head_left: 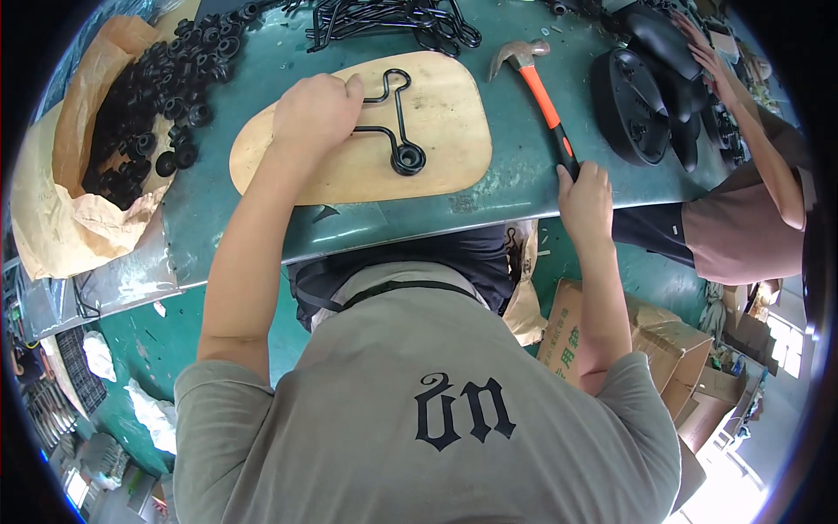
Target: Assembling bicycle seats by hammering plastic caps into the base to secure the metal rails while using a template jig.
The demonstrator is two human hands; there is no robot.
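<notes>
On the green table lies a rounded wooden board (454, 122). A bent black metal rod (400, 109) rests on it, with a round black bushing (408, 158) at its near bend. My left hand (316, 109) is closed around the rod's left part and presses it against the board; its fingertips are mostly hidden. My right hand (586, 203) grips the black end of a hammer (541, 94) with an orange-and-black handle, near the table's front edge. The hammer's metal head lies to the right of the board, away from the rod.
At the left, a torn brown paper bag (78, 218) spills many black rubber bushings (188, 52). Bent black rods (384, 22) are heaped behind the board. Black moulded parts (628, 105) stand at the right, where a co-worker's hand (703, 52) reaches in. A cardboard box (672, 345) sits below.
</notes>
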